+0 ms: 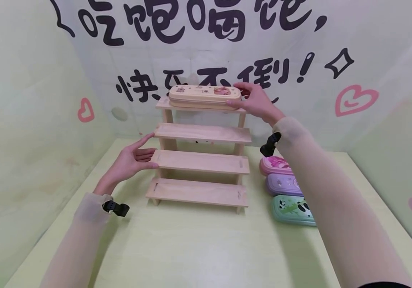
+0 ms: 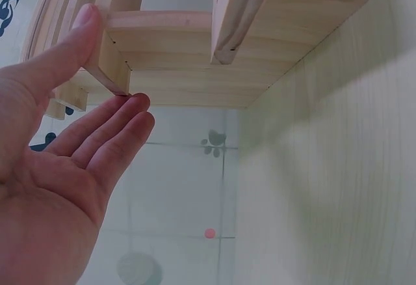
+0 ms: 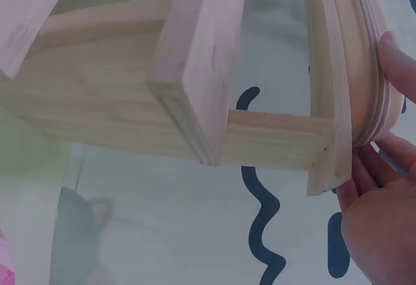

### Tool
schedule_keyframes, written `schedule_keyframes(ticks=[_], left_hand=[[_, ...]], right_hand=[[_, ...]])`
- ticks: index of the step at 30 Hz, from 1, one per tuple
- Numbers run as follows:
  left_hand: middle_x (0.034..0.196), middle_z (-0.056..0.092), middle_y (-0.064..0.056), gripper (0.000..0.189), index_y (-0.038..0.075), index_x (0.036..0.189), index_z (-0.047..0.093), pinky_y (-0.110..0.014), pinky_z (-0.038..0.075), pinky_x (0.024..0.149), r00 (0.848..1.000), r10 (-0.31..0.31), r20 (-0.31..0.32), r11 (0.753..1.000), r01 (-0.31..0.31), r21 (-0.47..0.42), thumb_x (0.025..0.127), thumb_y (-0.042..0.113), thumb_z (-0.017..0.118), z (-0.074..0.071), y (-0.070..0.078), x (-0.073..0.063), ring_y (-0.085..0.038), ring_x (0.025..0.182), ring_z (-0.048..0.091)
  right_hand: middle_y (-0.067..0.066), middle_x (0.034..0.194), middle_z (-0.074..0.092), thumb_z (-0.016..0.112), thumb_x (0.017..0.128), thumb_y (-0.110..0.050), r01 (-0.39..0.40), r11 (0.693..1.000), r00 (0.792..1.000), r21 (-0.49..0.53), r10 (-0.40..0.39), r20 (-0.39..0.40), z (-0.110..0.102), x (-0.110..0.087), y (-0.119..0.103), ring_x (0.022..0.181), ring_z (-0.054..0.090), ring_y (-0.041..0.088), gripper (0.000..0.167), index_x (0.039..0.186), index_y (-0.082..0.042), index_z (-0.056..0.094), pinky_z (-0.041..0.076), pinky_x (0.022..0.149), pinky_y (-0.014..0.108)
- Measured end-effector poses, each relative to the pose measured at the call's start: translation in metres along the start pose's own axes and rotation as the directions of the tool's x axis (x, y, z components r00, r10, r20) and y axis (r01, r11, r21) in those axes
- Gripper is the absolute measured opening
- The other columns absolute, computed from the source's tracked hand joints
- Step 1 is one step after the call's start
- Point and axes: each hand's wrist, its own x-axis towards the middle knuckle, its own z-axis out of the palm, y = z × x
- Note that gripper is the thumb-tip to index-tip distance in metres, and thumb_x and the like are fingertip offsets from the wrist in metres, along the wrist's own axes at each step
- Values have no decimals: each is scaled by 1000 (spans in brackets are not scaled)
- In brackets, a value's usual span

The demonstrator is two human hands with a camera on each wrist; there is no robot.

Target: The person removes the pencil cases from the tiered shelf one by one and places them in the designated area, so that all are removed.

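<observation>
A cream zippered pencil case [image 1: 198, 91] with small cartoon prints lies lengthwise on the top tier of a light wooden four-tier display rack [image 1: 202, 161]. My right hand [image 1: 258, 102] grips the case's right end, thumb at the front and fingers behind. Up close in the right wrist view, the thumb [image 3: 398, 64] lies against the case's zippered side [image 3: 374, 70]. At the rack's left side, my left hand [image 1: 128, 162] has its fingers extended, touching the board ends. The left wrist view has the thumb [image 2: 71, 44] on a board face and the straight fingers [image 2: 123, 135] by its corner.
Right of the rack, partly behind my right forearm, are a pink pencil case [image 1: 273, 165], a purple one [image 1: 281, 185] and a green panda one [image 1: 292, 210]. The rack stands on a pale table [image 1: 191, 248]. Behind it hangs a printed wall cloth [image 1: 206, 56].
</observation>
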Motion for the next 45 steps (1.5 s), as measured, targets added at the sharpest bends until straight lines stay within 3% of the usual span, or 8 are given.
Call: schedule_keyframes(ticks=[6,14,20,25,35,45], left_hand=[[144,59,-28,100,34,166,35,-29,56,100,1000,-6,-4,1000,6,13,86,8,89,0,-1,0,-38,132,61],[142,60,-28,101,32,166,35,-36,56,102,1000,10,-1,1000,-10,-2,86,5,89,0,-2,1,-38,131,61],[143,60,-28,101,32,166,35,-30,56,101,1000,7,0,1000,-7,-10,86,6,89,-1,-1,0,-39,131,60],[143,59,-29,100,33,166,35,-30,55,101,1000,12,-3,1000,-12,-12,86,6,89,-1,0,1,-39,132,60],[143,59,-29,100,32,166,35,-26,56,99,1000,4,0,1000,-4,-31,86,5,89,0,-1,2,-39,132,60],[143,59,-29,100,32,166,35,-30,56,100,1000,11,3,1000,-11,-16,86,7,89,0,0,2,-39,131,60]], right_hand=[[12,140,62,85,93,-32,-13,1000,1000,3,13,-6,1,-1,0,118,55,22,74,154,-6,53,48,93,27],[14,137,60,85,91,-35,-47,998,998,-49,49,42,-12,-9,-4,118,54,25,75,151,-4,53,47,97,31],[15,140,56,83,93,-36,-48,997,993,-66,55,104,-16,-7,-7,123,51,27,81,156,-3,45,46,102,34],[14,136,60,81,95,-40,-42,995,993,-90,52,106,-16,-6,-5,116,53,24,79,157,-5,48,47,93,30],[14,133,61,83,94,-35,-60,998,998,15,60,34,-12,-12,2,107,54,21,74,155,-6,53,48,85,25],[14,130,64,86,92,-26,-55,992,998,117,55,-3,-12,-22,5,106,59,20,70,151,-4,56,52,86,25]])
